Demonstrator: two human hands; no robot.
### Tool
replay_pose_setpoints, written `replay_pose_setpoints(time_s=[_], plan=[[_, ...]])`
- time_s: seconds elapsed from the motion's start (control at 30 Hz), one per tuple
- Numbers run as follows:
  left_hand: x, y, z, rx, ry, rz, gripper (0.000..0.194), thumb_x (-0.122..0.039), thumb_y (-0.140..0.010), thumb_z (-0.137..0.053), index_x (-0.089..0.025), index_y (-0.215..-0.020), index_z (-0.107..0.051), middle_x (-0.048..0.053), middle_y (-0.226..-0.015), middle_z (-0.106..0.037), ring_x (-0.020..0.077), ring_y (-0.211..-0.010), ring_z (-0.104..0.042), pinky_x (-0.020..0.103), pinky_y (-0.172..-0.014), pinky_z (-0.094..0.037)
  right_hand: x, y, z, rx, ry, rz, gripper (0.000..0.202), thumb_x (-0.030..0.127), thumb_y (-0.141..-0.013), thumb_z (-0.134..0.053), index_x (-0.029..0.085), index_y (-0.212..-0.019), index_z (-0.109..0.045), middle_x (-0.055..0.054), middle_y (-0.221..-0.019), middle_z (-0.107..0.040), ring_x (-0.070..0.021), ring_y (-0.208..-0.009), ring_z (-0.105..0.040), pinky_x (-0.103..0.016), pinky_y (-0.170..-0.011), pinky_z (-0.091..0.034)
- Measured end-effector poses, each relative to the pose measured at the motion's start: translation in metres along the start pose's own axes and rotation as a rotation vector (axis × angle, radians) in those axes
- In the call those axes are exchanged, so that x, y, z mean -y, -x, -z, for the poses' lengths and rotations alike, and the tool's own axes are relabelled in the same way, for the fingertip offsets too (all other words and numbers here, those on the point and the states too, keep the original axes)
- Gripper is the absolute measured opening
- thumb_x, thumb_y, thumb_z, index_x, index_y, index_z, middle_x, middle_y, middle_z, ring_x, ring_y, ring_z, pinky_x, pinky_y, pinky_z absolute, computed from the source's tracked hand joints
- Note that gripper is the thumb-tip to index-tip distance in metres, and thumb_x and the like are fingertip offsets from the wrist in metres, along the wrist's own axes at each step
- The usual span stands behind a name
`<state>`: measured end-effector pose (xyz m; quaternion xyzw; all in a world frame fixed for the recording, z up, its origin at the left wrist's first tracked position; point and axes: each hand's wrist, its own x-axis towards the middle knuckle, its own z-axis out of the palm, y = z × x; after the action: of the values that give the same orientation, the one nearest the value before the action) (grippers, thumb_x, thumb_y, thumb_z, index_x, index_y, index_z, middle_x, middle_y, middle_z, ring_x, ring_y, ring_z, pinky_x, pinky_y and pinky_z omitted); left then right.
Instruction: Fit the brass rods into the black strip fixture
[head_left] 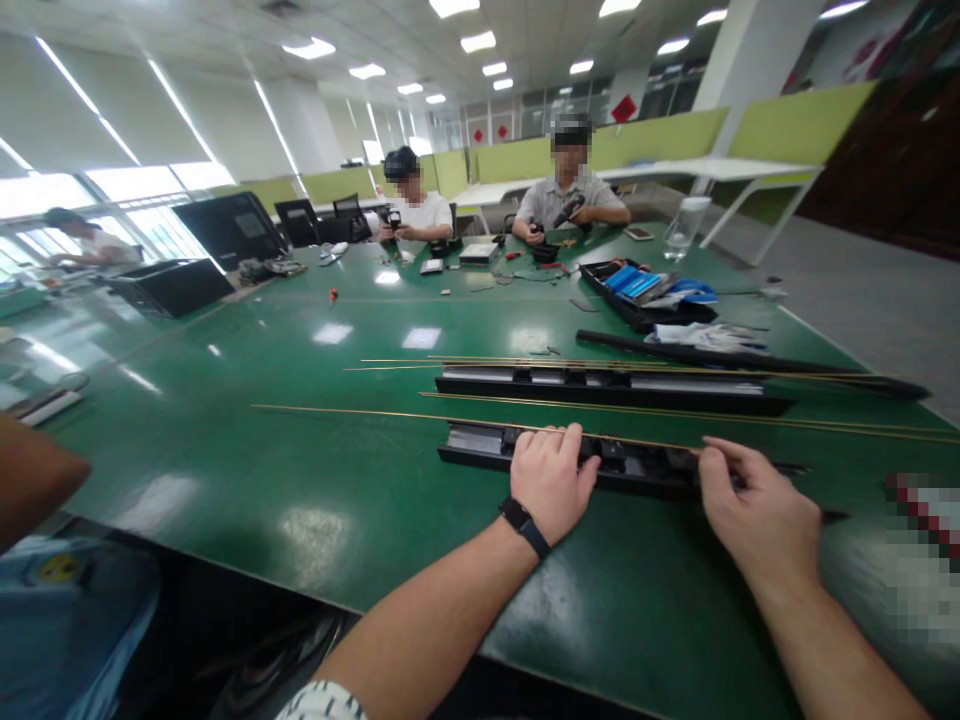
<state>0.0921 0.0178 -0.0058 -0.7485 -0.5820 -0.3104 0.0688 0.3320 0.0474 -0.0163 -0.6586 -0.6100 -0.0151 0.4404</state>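
A long black channel-shaped bar (480,452) with silvery metal inside lies across the green table in front of me. My left hand (551,478), wearing a black wristband, is wrapped over its middle, fingers on the far edge. Along that edge runs a thin brass-coloured rod (337,411), reaching well past the bar's left end. At the right part of the bar, my right hand (761,515) pinches the rod between thumb and forefinger; its other fingers are partly hidden. Just beyond, two more thin rods (510,402) lie beside a second black bar (600,384).
A long black tube (810,372) lies behind the second bar, near white gloves (705,338) and a black tray (645,318) of blue items. Two people sit across the table (225,430) with small parts. Another person's arm (37,480) is at left.
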Motion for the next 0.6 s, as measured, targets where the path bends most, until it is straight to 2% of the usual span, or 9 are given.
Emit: replay_pose_setpoints(time_s=[0.1,0.4,0.6], plan=[[-0.0006,-0.0002,0.0006,0.002,0.003,0.001,0.038,-0.040,-0.100,-0.063,-0.019,-0.131,-0.059,0.009,-0.113,-0.076,0.0259,-0.113,-0.069,0.046,-0.097,-0.049,-0.0004,-0.0005,0.0004,-0.007,0.016,-0.020,0.041,0.052,-0.090,-0.052,0.024,-0.100,-0.080,-0.012,-0.087,-0.079,-0.0357,-0.086,-0.074,-0.049,-0.076,-0.056],[0.0004,0.0009,-0.0008,-0.009,-0.007,-0.004,0.039,-0.040,-0.099,-0.065,-0.019,-0.131,-0.059,0.009,-0.113,-0.076,0.0256,-0.114,-0.068,0.045,-0.097,-0.048,0.0054,0.0022,-0.0011,-0.011,0.000,0.102,0.041,0.051,-0.093,-0.051,0.024,-0.102,-0.081,-0.009,-0.099,-0.082,-0.0307,-0.092,-0.076,-0.042,-0.079,-0.056],[0.0001,0.0010,-0.0017,-0.020,-0.016,-0.007,0.039,-0.039,-0.100,-0.064,-0.018,-0.132,-0.058,0.006,-0.113,-0.075,0.0242,-0.114,-0.068,0.044,-0.098,-0.048,0.0027,0.0012,0.0013,0.008,0.035,0.024,0.044,0.049,-0.094,-0.051,0.020,-0.108,-0.082,-0.010,-0.097,-0.082,-0.0299,-0.090,-0.075,-0.040,-0.079,-0.054]])
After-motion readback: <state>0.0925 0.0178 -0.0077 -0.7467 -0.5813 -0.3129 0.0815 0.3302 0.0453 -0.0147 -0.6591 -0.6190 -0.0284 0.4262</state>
